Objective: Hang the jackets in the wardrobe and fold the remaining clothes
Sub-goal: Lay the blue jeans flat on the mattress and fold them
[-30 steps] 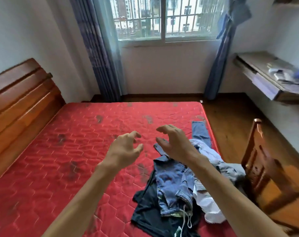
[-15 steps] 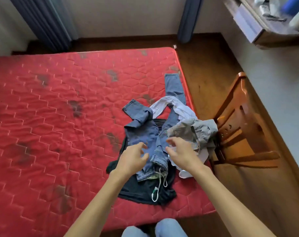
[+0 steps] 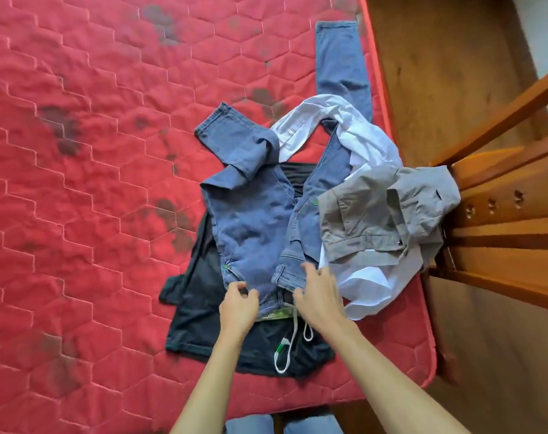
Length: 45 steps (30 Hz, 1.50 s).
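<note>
Jeans lying just beyond both hands, topping the pile.
Left hand is curling at the waistband, grip unclear; right hand is resting spread on it. Denim is looking heavy and floppy, so waistband corners are probably offering the firmest hold.

A heap of clothes is lying near the right edge of a red quilted mattress. Blue jeans are sprawling over a black garment, with a white shirt and a crumpled grey garment spilling to the right, toward a wooden chair. The left hand is curling its fingers at the jeans' waistband; whether it is pinching the cloth is unclear. The right hand is resting on the waistband with fingers nearly straight. A white drawstring is trailing across the black fabric below.
</note>
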### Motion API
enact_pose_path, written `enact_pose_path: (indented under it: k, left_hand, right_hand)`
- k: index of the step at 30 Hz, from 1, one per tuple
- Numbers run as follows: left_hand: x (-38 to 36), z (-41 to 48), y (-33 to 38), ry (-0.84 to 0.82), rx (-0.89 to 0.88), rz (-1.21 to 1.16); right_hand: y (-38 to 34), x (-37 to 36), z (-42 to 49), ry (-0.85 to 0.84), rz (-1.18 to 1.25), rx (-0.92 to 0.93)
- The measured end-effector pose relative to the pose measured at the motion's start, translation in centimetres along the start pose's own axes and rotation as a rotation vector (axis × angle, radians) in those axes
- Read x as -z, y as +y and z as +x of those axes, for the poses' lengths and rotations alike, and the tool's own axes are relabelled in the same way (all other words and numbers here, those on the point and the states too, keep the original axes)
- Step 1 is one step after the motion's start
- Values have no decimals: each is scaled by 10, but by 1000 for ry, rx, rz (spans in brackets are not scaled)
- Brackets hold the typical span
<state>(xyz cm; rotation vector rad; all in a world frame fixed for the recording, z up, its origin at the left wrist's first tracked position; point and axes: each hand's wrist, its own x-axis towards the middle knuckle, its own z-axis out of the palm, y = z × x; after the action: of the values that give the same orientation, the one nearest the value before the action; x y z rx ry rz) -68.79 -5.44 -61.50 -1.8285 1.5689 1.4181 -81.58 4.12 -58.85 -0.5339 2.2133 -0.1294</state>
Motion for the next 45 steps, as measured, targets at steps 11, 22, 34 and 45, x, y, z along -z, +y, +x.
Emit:
enact_pose_path:
  k: [11,22,34,45]
  left_hand:
    - [-41,76,-94,4,155,-170]
    - [68,-6,-35,-178,8,-448]
    - [210,-127,3,-22,-306,-465]
    - [285,-213,-28,27,-605,-537]
  right_hand:
    - [-1,-58,63,66,-220,-73]
    - [40,43,-26,180,101,-231]
    - [8,109,-196,339,284,-133]
    - [11,100,-318,468,362,-138]
